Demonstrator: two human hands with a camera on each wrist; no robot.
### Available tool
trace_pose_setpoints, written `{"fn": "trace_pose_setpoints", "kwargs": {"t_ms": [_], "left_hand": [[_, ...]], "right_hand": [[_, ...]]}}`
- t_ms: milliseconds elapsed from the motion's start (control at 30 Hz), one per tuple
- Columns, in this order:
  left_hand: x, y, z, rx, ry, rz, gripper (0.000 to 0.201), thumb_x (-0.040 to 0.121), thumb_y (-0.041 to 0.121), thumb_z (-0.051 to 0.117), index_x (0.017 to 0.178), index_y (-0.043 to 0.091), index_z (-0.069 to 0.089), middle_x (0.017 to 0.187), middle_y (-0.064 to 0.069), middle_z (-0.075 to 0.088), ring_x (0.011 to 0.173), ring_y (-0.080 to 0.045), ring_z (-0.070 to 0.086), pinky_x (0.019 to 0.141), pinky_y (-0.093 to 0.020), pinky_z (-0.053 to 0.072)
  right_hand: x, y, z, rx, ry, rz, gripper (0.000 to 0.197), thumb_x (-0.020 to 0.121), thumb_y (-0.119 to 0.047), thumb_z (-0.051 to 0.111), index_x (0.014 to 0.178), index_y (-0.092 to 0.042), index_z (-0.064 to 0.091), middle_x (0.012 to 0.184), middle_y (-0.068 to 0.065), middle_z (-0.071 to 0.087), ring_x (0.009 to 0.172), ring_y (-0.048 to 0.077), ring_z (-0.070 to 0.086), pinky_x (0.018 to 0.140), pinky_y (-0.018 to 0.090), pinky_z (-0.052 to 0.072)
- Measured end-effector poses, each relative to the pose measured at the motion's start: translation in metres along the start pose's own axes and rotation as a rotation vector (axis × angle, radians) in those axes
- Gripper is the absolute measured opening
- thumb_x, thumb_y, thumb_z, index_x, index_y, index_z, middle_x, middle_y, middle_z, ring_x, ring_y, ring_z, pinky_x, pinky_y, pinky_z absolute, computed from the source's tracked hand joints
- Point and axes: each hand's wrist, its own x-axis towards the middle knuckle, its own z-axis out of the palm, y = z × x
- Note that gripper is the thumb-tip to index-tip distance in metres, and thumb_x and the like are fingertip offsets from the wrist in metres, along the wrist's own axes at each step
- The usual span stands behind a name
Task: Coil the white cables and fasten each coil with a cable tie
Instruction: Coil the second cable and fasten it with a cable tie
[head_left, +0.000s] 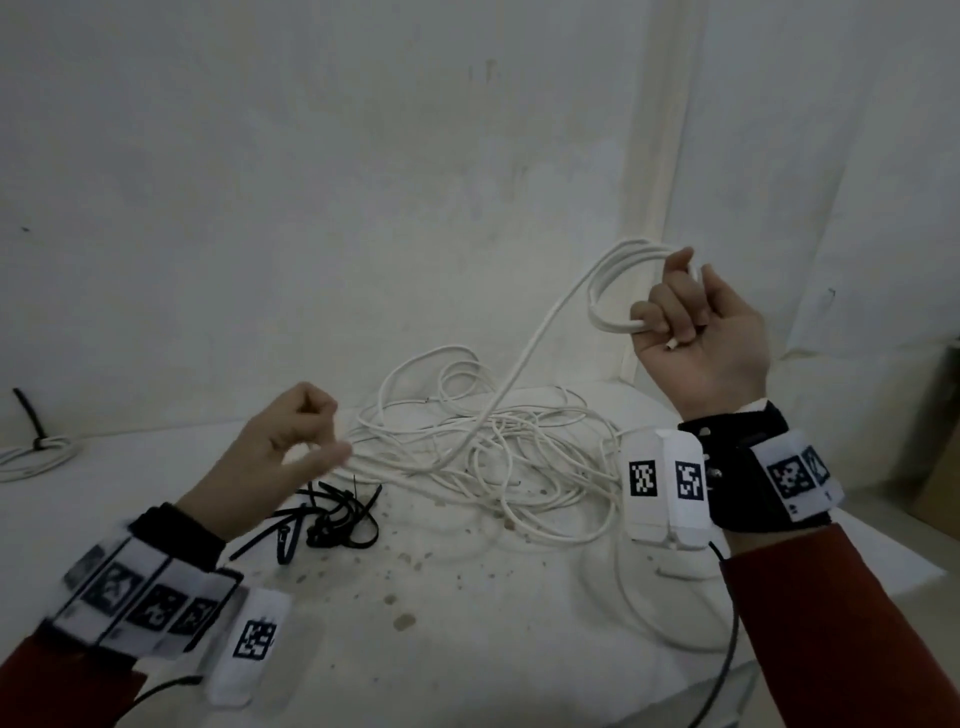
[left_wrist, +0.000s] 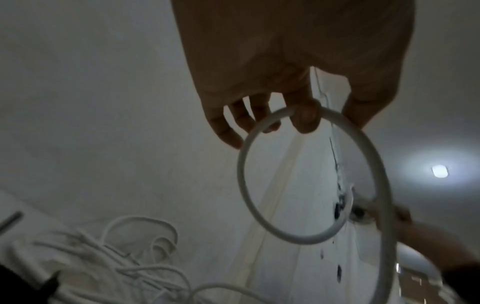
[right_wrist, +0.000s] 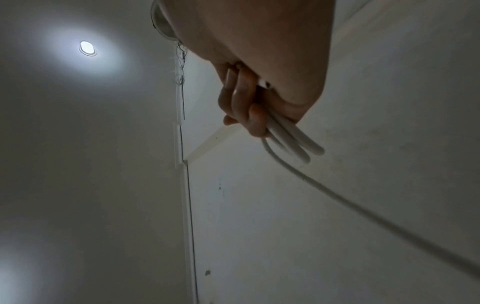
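Right hand (head_left: 701, 332) grips small coil (head_left: 618, 291); left hand (head_left: 291, 447) pinches cable (head_left: 524, 364) near tangle (head_left: 488, 452) on desk (head_left: 467, 623). Advice — feed slack evenly, match loop size, ties (head_left: 332, 519) near left.

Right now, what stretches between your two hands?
One run of white cable: from the small coil gripped in the right hand it slopes down over the tangled pile to the left hand. The head view shows it.

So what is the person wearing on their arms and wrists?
Both arms have dark red sleeves. Each wrist carries a black band ringed with white panels printed with black square-code markers, plus a white box-shaped wrist camera trailing a thin dark cable.
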Motion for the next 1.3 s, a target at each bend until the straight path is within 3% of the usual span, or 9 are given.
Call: {"fn": "trace_pose_setpoints", "kwargs": {"t_ms": [233,400,500,600,767,833,900,1000,1300], "left_hand": [[-0.026,-0.01,0.013,0.143,-0.201,-0.133,0.03,0.08,0.01,0.069,0.088,0.034,0.053,0.095,0.014,0.053,0.077,-0.015,0.066,0.076,-0.04,0.055],[-0.03,-0.016,0.003,0.291,-0.076,-0.03,0.07,0.075,-0.014,0.064,0.104,0.046,0.046,0.11,0.022,0.061,0.101,0.005,0.059,0.082,-0.01,0.047],[-0.025,-0.014,-0.001,0.593,-0.146,-0.015,0.087,0.067,0.02,0.079,0.135,0.044,0.03,0.136,0.015,0.046,0.121,-0.01,0.046,0.094,-0.024,0.036],[-0.01,0.006,0.007,0.391,-0.253,-0.066,0.106,0.053,0.071,0.068,0.14,0.045,0.014,0.14,0.029,0.03,0.128,0.003,0.032,0.102,-0.019,0.026],[0.018,0.053,0.046,0.048,-0.061,0.061,0.09,0.067,0.068,0.064,0.135,0.047,0.009,0.141,0.03,0.027,0.131,0.016,0.023,0.105,-0.006,0.021],[0.031,0.061,0.058,-0.047,0.057,0.136,0.048,0.087,0.049,0.052,0.127,0.036,0.028,0.128,0.02,0.048,0.121,0.009,0.043,0.099,-0.008,0.031],[0.04,0.066,0.065,-0.249,0.171,0.13,0.011,0.096,0.031,0.04,0.103,0.026,0.048,0.079,0.013,0.061,0.077,-0.007,0.061,0.076,-0.02,0.047],[0.047,0.065,0.063,-0.38,0.293,-0.007,0.025,0.101,0.024,0.035,0.081,0.02,0.048,0.05,0.009,0.04,0.044,-0.008,0.037,0.044,-0.018,0.034],[0.037,0.073,0.068,-0.037,-0.062,-0.106,0.029,0.101,0.029,0.036,0.086,0.016,0.057,0.05,0.009,0.043,0.042,-0.003,0.038,0.048,-0.018,0.032]], "right_hand": [[0.0,0.007,0.039,0.096,-0.133,0.019,0.031,0.096,-0.016,0.033,0.091,0.0,0.059,0.048,-0.001,0.032,0.036,0.014,0.028,0.045,0.025,0.028],[0.0,0.013,0.054,0.069,-0.112,0.034,0.034,0.097,-0.018,0.031,0.091,0.0,0.059,0.048,-0.002,0.031,0.037,0.013,0.027,0.046,0.024,0.029],[-0.005,0.024,0.059,0.018,-0.118,0.083,0.032,0.097,-0.019,0.034,0.091,-0.001,0.06,0.05,-0.003,0.031,0.042,0.011,0.02,0.047,0.023,0.029],[-0.01,0.042,0.064,-0.02,-0.149,0.164,0.035,0.101,-0.023,0.03,0.095,-0.003,0.058,0.051,-0.003,0.032,0.046,0.01,0.017,0.05,0.022,0.029],[-0.015,0.068,0.071,-0.053,-0.225,0.308,0.038,0.102,-0.024,0.027,0.098,-0.002,0.057,0.055,-0.005,0.023,0.046,0.01,0.019,0.051,0.022,0.028],[-0.017,0.071,0.074,-0.05,-0.269,0.351,0.037,0.101,-0.024,0.029,0.1,0.0,0.057,0.055,-0.005,0.024,0.045,0.01,0.02,0.052,0.023,0.027],[-0.018,0.07,0.076,-0.041,-0.304,0.372,0.036,0.101,-0.024,0.03,0.101,0.001,0.057,0.054,-0.004,0.025,0.045,0.011,0.021,0.053,0.024,0.026],[-0.021,0.061,0.075,0.003,-0.334,0.386,0.036,0.102,-0.024,0.029,0.1,0.001,0.056,0.054,-0.003,0.026,0.045,0.012,0.022,0.053,0.024,0.026],[-0.017,0.072,0.064,0.021,-0.235,0.103,0.033,0.104,-0.028,0.026,0.093,-0.007,0.049,0.057,-0.004,0.038,0.049,0.011,0.035,0.061,0.022,0.037]]}}
